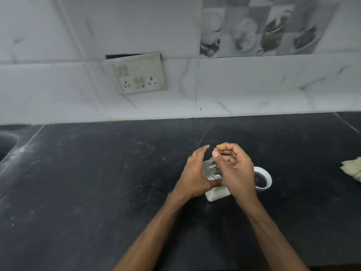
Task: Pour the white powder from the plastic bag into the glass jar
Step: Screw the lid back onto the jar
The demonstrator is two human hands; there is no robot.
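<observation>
A clear plastic bag [216, 194] with white powder in its bottom stands on the black counter [97, 182] between my hands. My left hand [193, 173] cups its left side, fingers curved round the upper part. My right hand [237, 171] is over the bag's top and right side; its thumb and fingers pinch a small orange-brown piece [220, 147] above the bag. Just right of my right hand sits a round white-rimmed container [267, 178] with a dark inside, partly hidden by that hand. I cannot tell whether it is the jar or a lid.
A tiled wall with a switch-and-socket plate [136, 74] rises behind the counter. A pale cloth [352, 168] lies at the right edge. A sink rim [7, 139] shows at the far left. Faint white dust marks the counter.
</observation>
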